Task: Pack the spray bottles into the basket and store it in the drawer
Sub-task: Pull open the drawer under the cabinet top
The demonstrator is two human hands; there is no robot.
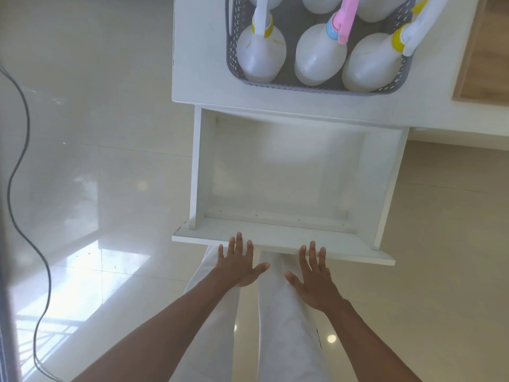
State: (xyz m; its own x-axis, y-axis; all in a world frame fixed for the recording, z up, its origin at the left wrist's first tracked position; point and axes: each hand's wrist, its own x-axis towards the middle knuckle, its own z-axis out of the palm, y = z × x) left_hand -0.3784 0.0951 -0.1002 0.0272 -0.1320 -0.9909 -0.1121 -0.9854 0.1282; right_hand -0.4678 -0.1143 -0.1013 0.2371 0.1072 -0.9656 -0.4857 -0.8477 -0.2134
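Unlabelled spray bottles in basket, drawer open, hands apparently off it

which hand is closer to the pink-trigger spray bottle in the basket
Left, slightly. The left hand lies below and left of the pink-trigger spray bottle; the right hand sits lower, almost straight below it.

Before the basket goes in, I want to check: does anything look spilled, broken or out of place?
Nothing stands out. The spray bottles stand upright in the grey basket on the cabinet top, and the drawer below is pulled out, with no spill visible.
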